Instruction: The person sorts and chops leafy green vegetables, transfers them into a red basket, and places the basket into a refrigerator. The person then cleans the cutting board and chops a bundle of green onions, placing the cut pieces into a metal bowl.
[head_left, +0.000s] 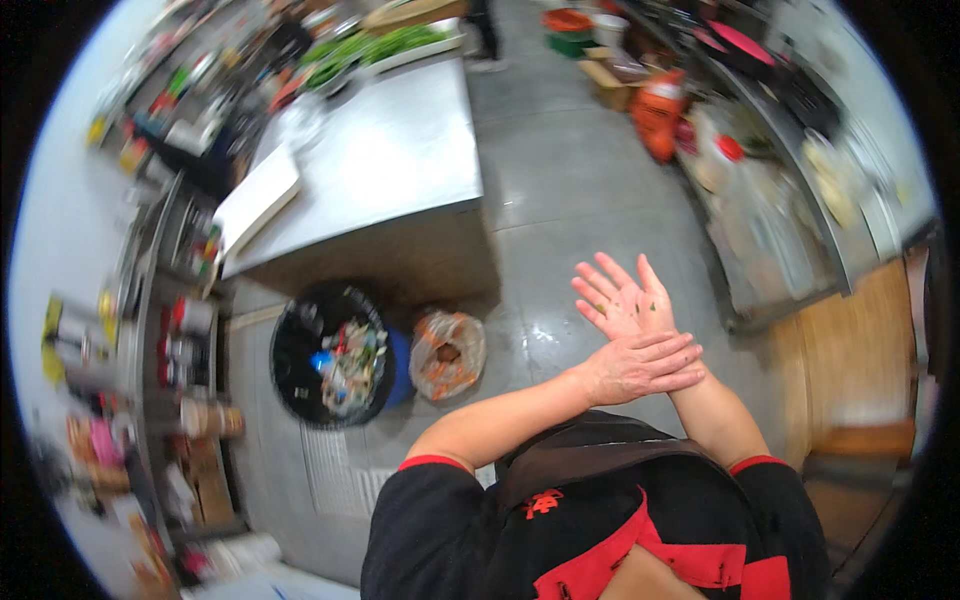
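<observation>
My right hand (626, 304) is held palm up over the floor, its fingers spread, with small green bits stuck to the palm and fingers. Across its wrist lies my left hand (645, 364), back of the hand upward, fingers wrapped over the wrist. Both forearms are bare below black short sleeves with red trim. Ahead and to the left stands a metal-topped table (390, 150), with a white board or box (259, 199) at its near left corner. Leafy green vegetables (401, 43) fill a white tray at the table's far end.
A black bin (289, 382) with mixed waste and a clear bag (448, 356) with orange-brown contents stand before the table. Shelves (154, 300) line the left side. A metal rack (817, 225) with bags stands at right, near an orange sack (656, 116). Another person's legs (486, 34) show at the far end.
</observation>
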